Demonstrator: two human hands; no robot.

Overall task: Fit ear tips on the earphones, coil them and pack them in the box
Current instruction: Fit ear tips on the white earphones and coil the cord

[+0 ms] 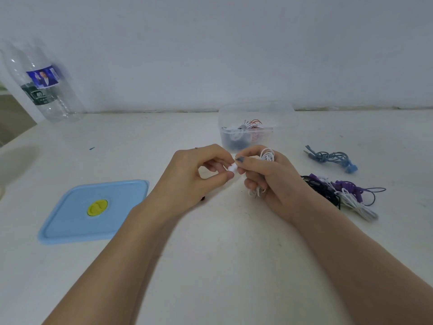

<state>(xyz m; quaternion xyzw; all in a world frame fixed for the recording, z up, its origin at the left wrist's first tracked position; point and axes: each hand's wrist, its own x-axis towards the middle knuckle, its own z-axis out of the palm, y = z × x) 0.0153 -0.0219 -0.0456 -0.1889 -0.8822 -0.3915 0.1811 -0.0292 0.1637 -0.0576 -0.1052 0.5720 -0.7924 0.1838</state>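
While I watch through the head camera, this is what I log:

Left hand: my left hand (199, 174) sits at centre, thumb and forefinger curled into a pinch on a small white silicone ear tip (232, 169), pressed against the earbud end in the other hand.

Right hand: my right hand (269, 177), just at 3 o'clock of the left, has its fingers curled round the coiled white wired earphones (267, 154); loops stick out above and below the fist, and thumb and forefinger pinch the bud end.

Box: the clear plastic box (257, 123) stands at 12 o'clock of the hands, near them, open, with tangled earphones inside.

Lid: the light blue square plastic lid with a yellow-green valve (93, 212) lies flat at 8 o'clock of the hands.

Spare earphones: a blue coiled pair (332, 158) at 3 o'clock; a black, purple and white tangled heap (344, 193) at 4 o'clock.

Bottle: a clear plastic water bottle with a blue label (44, 85) stands at 10 o'clock, by the wall.

Surface: white table (210, 266).
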